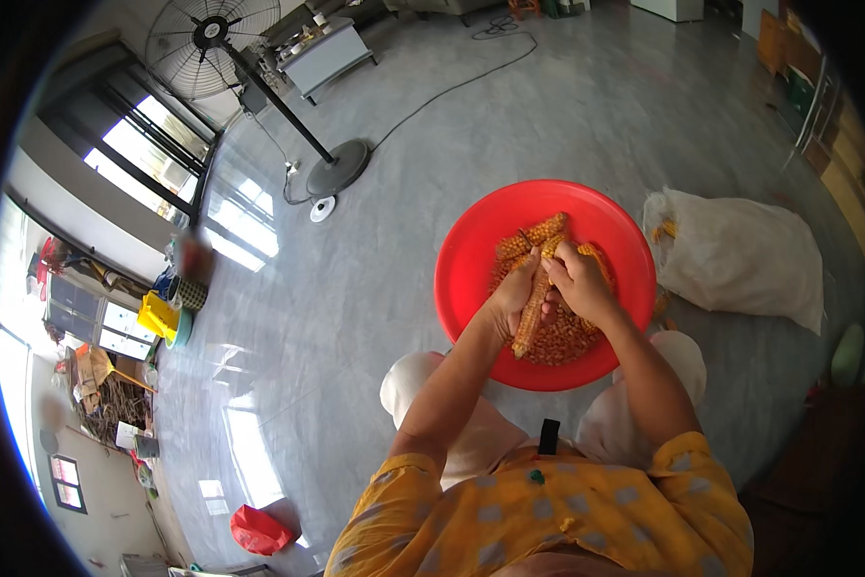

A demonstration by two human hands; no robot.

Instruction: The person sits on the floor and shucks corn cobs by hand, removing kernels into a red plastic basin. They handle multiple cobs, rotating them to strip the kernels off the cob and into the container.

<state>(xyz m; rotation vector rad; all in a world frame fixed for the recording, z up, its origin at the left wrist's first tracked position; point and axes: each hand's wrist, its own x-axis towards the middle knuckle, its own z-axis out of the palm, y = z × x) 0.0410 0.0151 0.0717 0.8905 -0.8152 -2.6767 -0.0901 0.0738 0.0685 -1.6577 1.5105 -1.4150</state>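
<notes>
Over a red plastic basin (468, 216) on the floor between my knees, both hands grip one corn cob (529, 321). Its near length is stripped of kernels, while yellow kernels still cover the far end. My left hand (515, 292) wraps the cob from the left side. My right hand (580, 281) presses with its thumb and fingers close to the kernel-covered end. Beneath them lies a heap of loose corn kernels (558, 342). Unshelled corn ears (529, 234) rest on the heap towards the basin's far side; another ear is partly hidden behind my right hand.
Right of the basin lies a white woven sack (749, 260), its mouth showing corn. A pedestal fan (338, 167) stands ahead-left, its black cable (447, 90) trailing over the floor. A white round lid-like object (322, 209) sits by the fan base. A red bag (259, 530) lies lower left.
</notes>
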